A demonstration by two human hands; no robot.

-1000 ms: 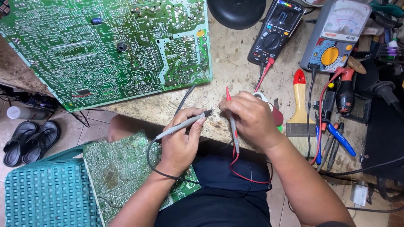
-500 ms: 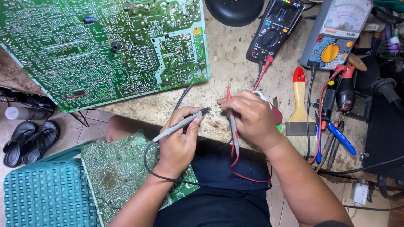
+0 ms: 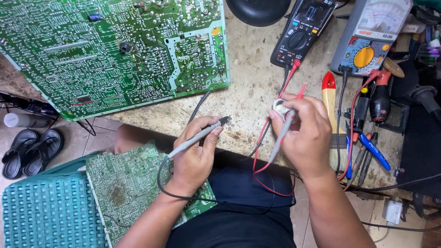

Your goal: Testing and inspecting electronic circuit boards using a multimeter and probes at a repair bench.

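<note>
Probes: left hand (image 3: 195,156) grips grey probe (image 3: 197,136); right hand (image 3: 305,133) clasps white part (image 3: 279,107).

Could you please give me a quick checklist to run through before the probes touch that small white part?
1. Left hand grips the grey probe with black lead: ok.
2. Right hand holds the small white round part: ok.
3. Grey probe with red lead aimed at the part: not ok, tucked under the fingers.
4. Black digital multimeter leads plugged in: ok.
5. Dial setting: cannot tell.
</note>
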